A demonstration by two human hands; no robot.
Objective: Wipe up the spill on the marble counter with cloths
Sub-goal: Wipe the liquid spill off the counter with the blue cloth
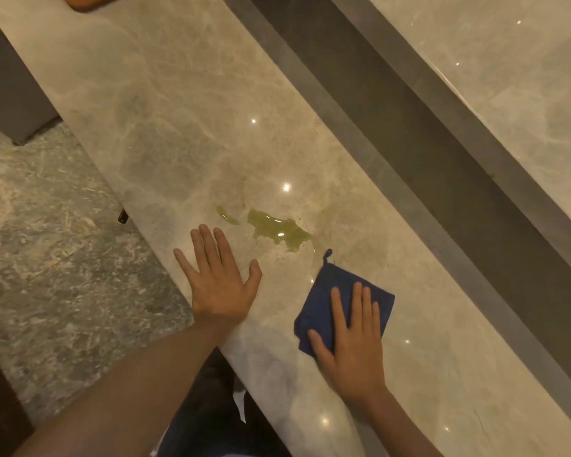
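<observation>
Cloth (pixel 323 301), one; spill (pixel 277 229) patches, two.

- I see a yellow-green spill (pixel 277 229) on the beige, pale-veined counter (pixel 178 127);
- a dark blue cloth (pixel 330 298) at its five o'clock;
- a grey mottled floor (pixel 47 242) at nine o'clock

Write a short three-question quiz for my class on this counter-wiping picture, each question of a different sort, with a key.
1. True or false: the folded dark blue cloth already covers the yellow-green puddle of liquid.
2. Which hand presses on the cloth? A. left hand B. right hand C. both
3. Fill in: the left hand lies flat and bare on the glossy beige marble counter, and holds ____.

Key
1. False: the cloth lies nearer the person than the puddle; only its small loop points toward it.
2. B
3. nothing
</observation>
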